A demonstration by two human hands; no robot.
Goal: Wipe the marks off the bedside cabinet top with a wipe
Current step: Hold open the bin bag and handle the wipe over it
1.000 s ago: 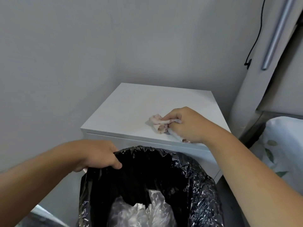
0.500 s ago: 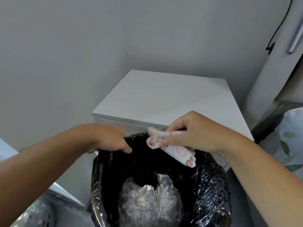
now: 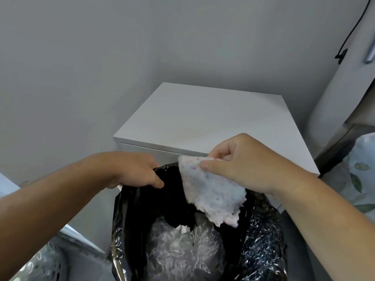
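White, pink-speckled damp wipe [image 3: 211,196] hanging over black plastic bin liner [image 3: 261,236], pinched in right hand [image 3: 243,165].
Holding liner rim closed-fisted with left hand [image 3: 134,171]; better releasing only above the opening, clear of white cabinet top [image 3: 203,122].

The right hand [image 3: 249,165] is pinching a white wipe [image 3: 213,193] flecked with pink at its top edge, letting it hang open over the black bin bag [image 3: 261,236]. At 9 o'clock of the wipe, the left hand [image 3: 132,171] is gripping the bag's rim. Crumpled clear plastic [image 3: 182,254] is lying inside the bag. The white bedside cabinet top [image 3: 203,118] is sitting at 12 o'clock, just beyond both hands.
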